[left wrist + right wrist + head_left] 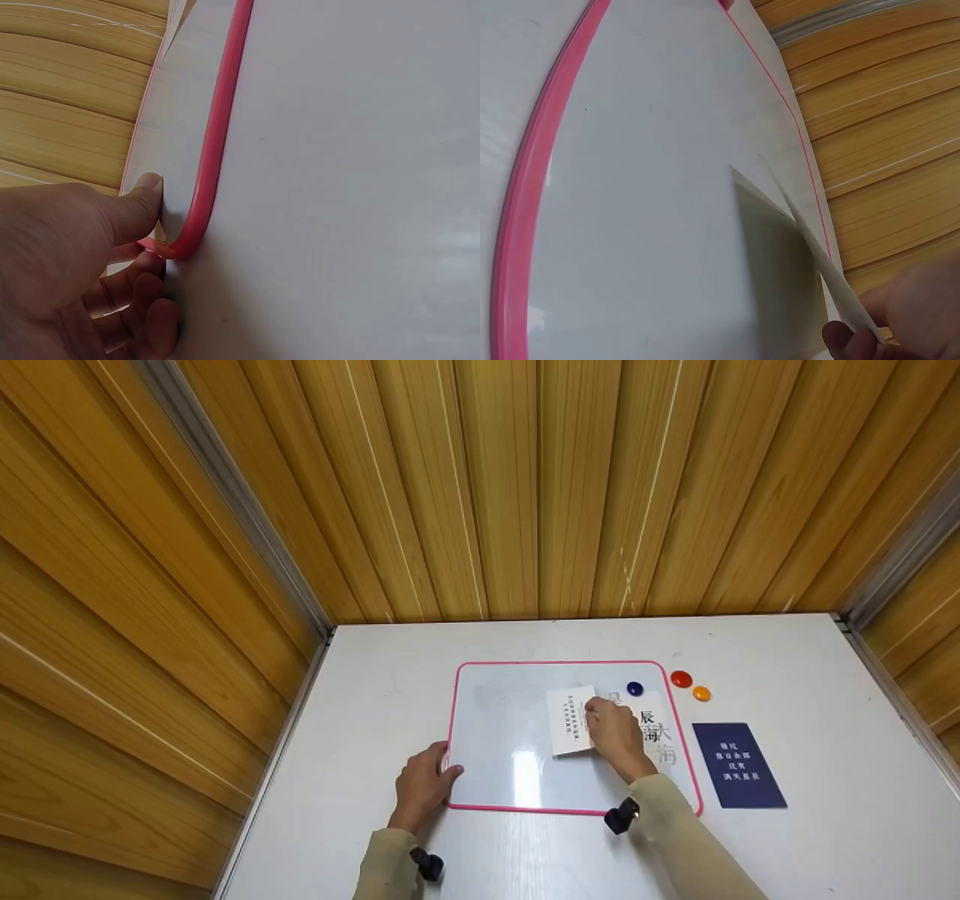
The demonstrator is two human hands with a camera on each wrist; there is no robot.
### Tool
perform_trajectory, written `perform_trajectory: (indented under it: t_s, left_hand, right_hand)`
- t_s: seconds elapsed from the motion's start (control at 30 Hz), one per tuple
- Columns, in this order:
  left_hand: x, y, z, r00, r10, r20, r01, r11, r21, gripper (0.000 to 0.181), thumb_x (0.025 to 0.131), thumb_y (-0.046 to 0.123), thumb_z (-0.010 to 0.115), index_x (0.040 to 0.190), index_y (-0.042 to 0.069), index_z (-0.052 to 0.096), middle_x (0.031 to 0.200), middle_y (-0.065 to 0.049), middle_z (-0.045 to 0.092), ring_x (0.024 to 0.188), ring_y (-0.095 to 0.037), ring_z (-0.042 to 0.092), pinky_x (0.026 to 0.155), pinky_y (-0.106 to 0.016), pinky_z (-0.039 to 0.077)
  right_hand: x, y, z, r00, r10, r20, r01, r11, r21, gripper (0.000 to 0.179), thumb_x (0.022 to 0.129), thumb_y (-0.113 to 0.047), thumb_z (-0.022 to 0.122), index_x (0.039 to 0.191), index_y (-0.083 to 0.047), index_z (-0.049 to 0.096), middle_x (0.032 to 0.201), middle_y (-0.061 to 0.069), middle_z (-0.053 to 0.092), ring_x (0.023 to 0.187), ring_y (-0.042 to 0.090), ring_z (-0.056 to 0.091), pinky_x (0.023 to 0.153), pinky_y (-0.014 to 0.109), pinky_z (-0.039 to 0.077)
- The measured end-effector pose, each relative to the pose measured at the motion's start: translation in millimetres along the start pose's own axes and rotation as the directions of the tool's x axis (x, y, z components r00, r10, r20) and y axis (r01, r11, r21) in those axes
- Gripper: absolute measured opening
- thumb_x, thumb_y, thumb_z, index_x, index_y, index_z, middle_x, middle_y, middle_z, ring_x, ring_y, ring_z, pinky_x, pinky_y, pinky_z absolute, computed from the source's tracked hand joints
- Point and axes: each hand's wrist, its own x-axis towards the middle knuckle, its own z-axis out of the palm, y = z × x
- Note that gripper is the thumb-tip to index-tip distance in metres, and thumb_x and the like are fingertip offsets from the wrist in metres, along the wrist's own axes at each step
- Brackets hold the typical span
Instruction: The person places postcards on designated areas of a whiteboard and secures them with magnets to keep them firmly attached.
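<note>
A whiteboard [495, 735] with a pink frame lies on the table. My left hand [422, 785] holds it near its lower left corner; in the left wrist view the thumb is over the pink rim [214, 135] and the other fingers curl at the outer edge. My right hand [619, 737] pinches a white card [568, 724] printed with small dark characters. The right wrist view shows this card [832, 281] edge-on, tilted above the board. Beside that hand, a pale sheet with larger black and grey characters [664, 735] lies on the board, partly hidden. A dark blue round magnet [635, 688] sits at its top.
Red [681, 679] and orange [701, 694] round magnets lie on the table just right of the board. Below them is a navy card [739, 765] with white characters. Wood-patterned panels [495, 487] stand behind the white table [375, 690] and at its sides.
</note>
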Motion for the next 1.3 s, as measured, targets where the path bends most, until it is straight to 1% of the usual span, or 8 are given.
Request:
perform_trajectory:
  t_s: [0.27, 0.5, 0.63, 0.77, 0.9, 1.0, 1.17, 1.3]
  left_hand:
    - [1.1, -1.5, 1.8, 1.000, -0.007, -0.005, 0.008, 1.000, 0.012, 0.049, 0.091, 0.027, 0.080, 0.134, 0.010, 0.066, 0.114, -0.007, 0.074, 0.100, -0.024, 0.069, 0.086, -0.050, 0.055]
    - [1.0, -1.0, 1.3, 1.000, -0.013, 0.005, 0.013, 1.000, 0.012, 0.050, 0.091, 0.026, 0.080, 0.135, 0.009, 0.065, 0.113, -0.007, 0.074, 0.097, -0.022, 0.068, 0.088, -0.050, 0.055]
    - [0.6, -0.3, 0.8, 1.000, -0.016, 0.007, 0.016, 1.000, 0.008, 0.050, 0.091, 0.026, 0.080, 0.136, 0.010, 0.065, 0.110, -0.006, 0.074, 0.091, -0.020, 0.065, 0.087, -0.049, 0.055]
    - [0.7, -0.1, 0.9, 1.000, -0.015, 0.004, 0.015, 1.000, 0.005, 0.049, 0.090, 0.026, 0.081, 0.134, 0.010, 0.065, 0.112, -0.006, 0.074, 0.095, -0.022, 0.067, 0.089, -0.050, 0.054]
    - [1.0, -0.1, 1.1, 1.000, -0.015, 0.004, 0.015, 1.000, 0.005, 0.049, 0.091, 0.026, 0.080, 0.134, 0.010, 0.065, 0.115, -0.007, 0.073, 0.101, -0.024, 0.068, 0.091, -0.051, 0.054]
    - [1.5, -0.7, 1.3, 1.000, -0.014, 0.007, 0.014, 1.000, 0.004, 0.048, 0.091, 0.026, 0.079, 0.134, 0.011, 0.065, 0.113, -0.006, 0.074, 0.097, -0.022, 0.067, 0.089, -0.050, 0.054]
    - [1.5, -1.3, 0.9, 1.000, 0.019, -0.009, -0.019, 1.000, 0.010, 0.047, 0.091, 0.025, 0.080, 0.133, 0.010, 0.066, 0.101, -0.003, 0.073, 0.082, -0.017, 0.061, 0.079, -0.047, 0.054]
    - [1.2, -1.8, 1.0, 0.999, 0.033, -0.015, -0.032, 0.999, 0.021, 0.047, 0.091, 0.025, 0.080, 0.133, 0.010, 0.066, 0.098, -0.002, 0.073, 0.079, -0.015, 0.058, 0.077, -0.046, 0.053]
  right_hand:
    - [-1.7, -2.8, 3.6, 1.000, 0.022, 0.020, -0.022, 1.000, -0.016, 0.020, 0.098, -0.016, 0.065, 0.112, -0.005, 0.074, 0.111, 0.019, 0.073, 0.095, 0.039, 0.068, 0.077, 0.055, 0.051]
    - [-2.8, -3.5, 6.1, 0.998, 0.013, 0.053, -0.010, 0.998, -0.056, 0.030, 0.094, -0.025, 0.074, 0.116, -0.004, 0.070, 0.109, 0.023, 0.073, 0.080, 0.034, 0.065, 0.068, 0.050, 0.051]
    - [-3.8, -4.3, 6.2, 0.998, 0.009, 0.070, -0.003, 0.997, -0.078, 0.034, 0.093, -0.026, 0.076, 0.117, -0.004, 0.068, 0.107, 0.023, 0.072, 0.083, 0.035, 0.065, 0.069, 0.051, 0.051]
    - [-4.3, -6.3, 6.8, 0.997, 0.009, 0.079, -0.001, 0.995, -0.097, 0.036, 0.093, -0.027, 0.076, 0.118, -0.003, 0.067, 0.101, 0.021, 0.067, 0.085, 0.036, 0.063, 0.071, 0.053, 0.051]
    - [-4.8, -8.9, 7.6, 0.997, 0.007, 0.079, 0.002, 0.994, -0.110, 0.038, 0.093, -0.028, 0.076, 0.120, -0.002, 0.067, 0.102, 0.021, 0.062, 0.084, 0.037, 0.061, 0.071, 0.054, 0.051]
    - [-5.3, -10.0, 8.6, 0.997, 0.008, 0.073, 0.001, 0.994, -0.112, 0.038, 0.093, -0.028, 0.075, 0.120, -0.003, 0.067, 0.104, 0.021, 0.060, 0.083, 0.036, 0.060, 0.072, 0.053, 0.050]
    - [-5.3, -11.4, 10.7, 0.998, 0.003, 0.062, 0.005, 0.993, -0.121, 0.038, 0.094, -0.028, 0.075, 0.121, -0.003, 0.067, 0.108, 0.023, 0.057, 0.077, 0.034, 0.058, 0.067, 0.052, 0.049]
    - [-4.6, -13.9, 11.8, 0.998, -0.001, 0.057, 0.008, 0.990, -0.139, 0.038, 0.094, -0.029, 0.076, 0.121, -0.004, 0.067, 0.108, 0.022, 0.057, 0.076, 0.034, 0.059, 0.067, 0.052, 0.049]
